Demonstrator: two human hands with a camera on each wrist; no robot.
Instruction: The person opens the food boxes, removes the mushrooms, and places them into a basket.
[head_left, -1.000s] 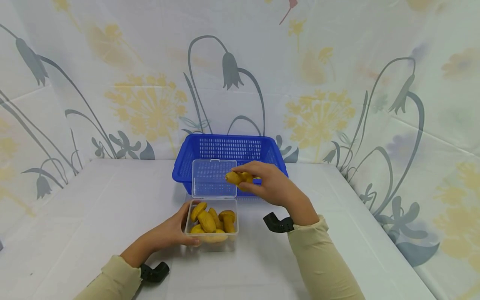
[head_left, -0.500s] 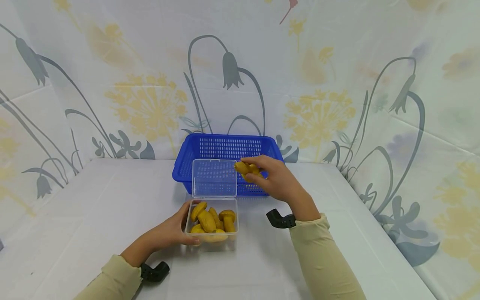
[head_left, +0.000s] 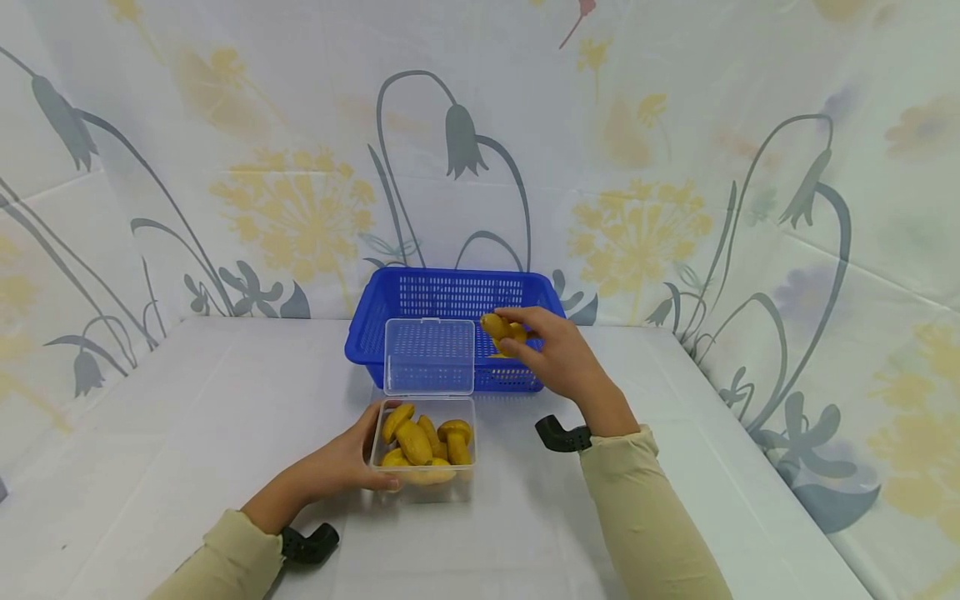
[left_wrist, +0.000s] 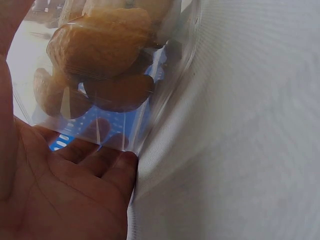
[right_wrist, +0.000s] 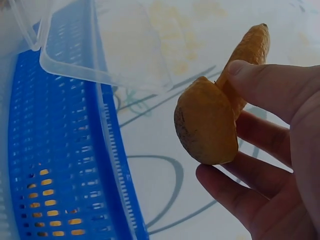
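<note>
My left hand (head_left: pixel 341 462) grips the left side of a clear plastic box (head_left: pixel 442 497), thumb in front and fingers behind. Several yellow-brown mushrooms (head_left: pixel 414 442) lie in it; the left wrist view shows mushrooms (left_wrist: pixel 100 45) through the wall. The box's hinged lid (head_left: pixel 429 358) stands raised, leaning toward the blue basket (head_left: pixel 363 337). Over the basket's front right part, my right hand (head_left: pixel 558 354) pinches another mushroom (right_wrist: pixel 207 122) between thumb and fingers, with cap and stem both visible in the right wrist view.
The blue slatted basket stands behind the box, near the flower-printed backdrop (head_left: pixel 315 108). Yellow-brown shapes show through its holes in the right wrist view. White cloth covers the table (head_left: pixel 225 400). A black wrist mount (head_left: pixel 562 435) juts from the right sleeve.
My right hand has moved right and slightly away with the mushroom, from beside the lid's right edge to farther over the basket. The left hand and box have not moved.
</note>
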